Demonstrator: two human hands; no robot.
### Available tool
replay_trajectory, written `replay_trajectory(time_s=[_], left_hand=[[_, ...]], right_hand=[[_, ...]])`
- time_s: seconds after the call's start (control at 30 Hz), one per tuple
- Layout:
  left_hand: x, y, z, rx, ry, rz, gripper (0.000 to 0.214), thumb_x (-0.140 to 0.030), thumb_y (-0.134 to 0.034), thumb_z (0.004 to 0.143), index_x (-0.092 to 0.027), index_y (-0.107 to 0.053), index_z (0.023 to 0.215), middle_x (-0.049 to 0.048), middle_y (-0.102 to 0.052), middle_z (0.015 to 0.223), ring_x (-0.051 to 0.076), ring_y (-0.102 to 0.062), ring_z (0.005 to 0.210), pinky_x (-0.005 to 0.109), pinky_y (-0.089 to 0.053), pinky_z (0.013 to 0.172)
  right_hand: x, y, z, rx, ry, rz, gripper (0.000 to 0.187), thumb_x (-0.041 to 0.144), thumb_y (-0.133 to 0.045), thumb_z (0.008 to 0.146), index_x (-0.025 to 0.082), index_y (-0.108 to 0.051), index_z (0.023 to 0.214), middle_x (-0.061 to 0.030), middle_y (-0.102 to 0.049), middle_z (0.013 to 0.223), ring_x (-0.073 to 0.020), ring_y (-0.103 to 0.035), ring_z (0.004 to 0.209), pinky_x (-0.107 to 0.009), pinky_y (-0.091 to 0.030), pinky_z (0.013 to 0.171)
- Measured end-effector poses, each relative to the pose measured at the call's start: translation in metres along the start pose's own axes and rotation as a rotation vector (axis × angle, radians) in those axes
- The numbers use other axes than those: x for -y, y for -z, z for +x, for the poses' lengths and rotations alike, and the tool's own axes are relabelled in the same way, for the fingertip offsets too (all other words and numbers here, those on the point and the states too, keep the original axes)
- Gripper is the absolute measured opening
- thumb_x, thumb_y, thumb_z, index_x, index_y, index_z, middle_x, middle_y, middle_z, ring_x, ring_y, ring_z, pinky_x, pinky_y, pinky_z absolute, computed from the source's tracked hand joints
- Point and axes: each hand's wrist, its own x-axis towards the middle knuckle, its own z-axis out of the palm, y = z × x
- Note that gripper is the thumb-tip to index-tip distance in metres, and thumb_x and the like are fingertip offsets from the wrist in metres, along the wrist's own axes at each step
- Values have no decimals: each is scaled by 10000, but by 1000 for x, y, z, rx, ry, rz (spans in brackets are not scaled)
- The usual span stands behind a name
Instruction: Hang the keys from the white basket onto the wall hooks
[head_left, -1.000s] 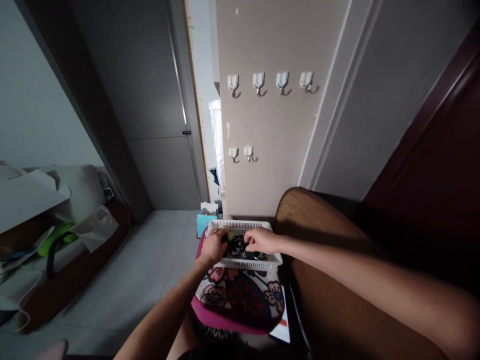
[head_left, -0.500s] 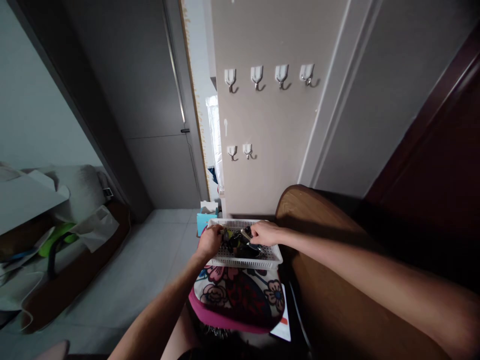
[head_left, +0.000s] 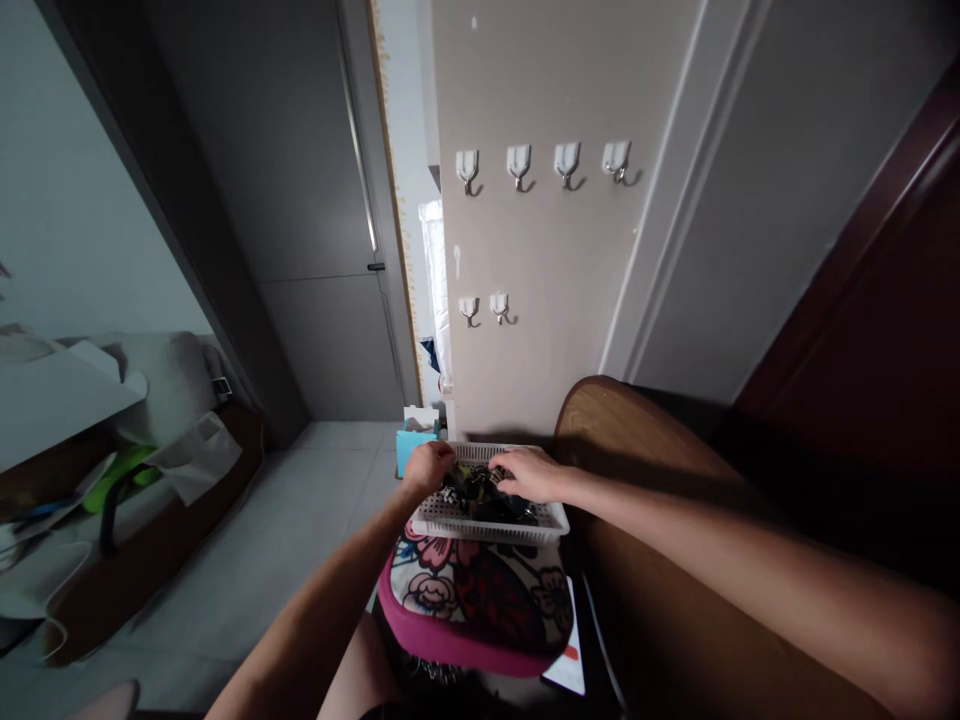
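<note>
No writing, label, brand, number or sign can be read anywhere, whether on the white basket (head_left: 487, 527), the flowered cushion (head_left: 480, 595) or the wall hooks (head_left: 518, 162).

The room is dim and flat. The brightest patch is a narrow gap (head_left: 433, 250) far in the middle, where daylight enters. The wall (head_left: 547, 280) is evenly lit; its hooks (head_left: 519, 165) cast small soft shadows. To the right, the door (head_left: 885, 330) sinks almost to black. The right arm (head_left: 750, 570) throws a dark band across the table (head_left: 637, 440). Inside the basket (head_left: 487, 524) everything is murky, with detail lost. Both the left hand (head_left: 427, 468) and the right hand (head_left: 529, 474) look slightly soft. The wide lens bends straight lines at the edges and swells the near arm.
</note>
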Motion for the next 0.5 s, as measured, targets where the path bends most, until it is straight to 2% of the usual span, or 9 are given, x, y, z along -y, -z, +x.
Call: replay_trajectory(time_s=[0.1,0.17,0.3,0.4,0.5], left_hand=[[1,2,2,-5,-22,80,284,-189,-382,669,-166,-505,924,48,-541,922,136,-473,839,212,-346,720],[0,1,0,26,-68,190,323,-163,-390,657,-162,-480,968,82,-522,962,176,-445,898,268,-329,754],[-4,-4,-3,49,-99,296,350,-137,-420,623,-151,-474,968,132,-527,923,240,-431,913,368,-301,762],[-5,-6,1,28,-44,218,264,-159,-428,615,-158,-525,860,107,-554,852,226,-469,848,347,-325,726],[-4,-3,7,10,71,-44,226,-178,-433,610,-156,-536,810,58,-575,747,159,-509,709,254,-365,632]], right_hand=[[0,-3,-2,31,51,-3,314,272,-415,628,204,-517,917,-56,-544,882,-176,-489,796,-249,-348,643],[-1,-4,-2,49,59,-10,304,273,-408,634,201,-525,904,-59,-540,870,-177,-491,785,-255,-349,647],[-1,-6,-2,18,45,-29,303,280,-405,642,198,-523,908,-67,-521,877,-180,-487,776,-266,-348,656],[-1,-6,-2,-21,50,-32,314,284,-412,641,196,-513,925,-70,-506,891,-183,-475,794,-269,-346,664],[-1,-4,-1,-72,49,-27,300,281,-421,640,194,-516,910,-65,-497,882,-175,-469,794,-266,-344,669]])
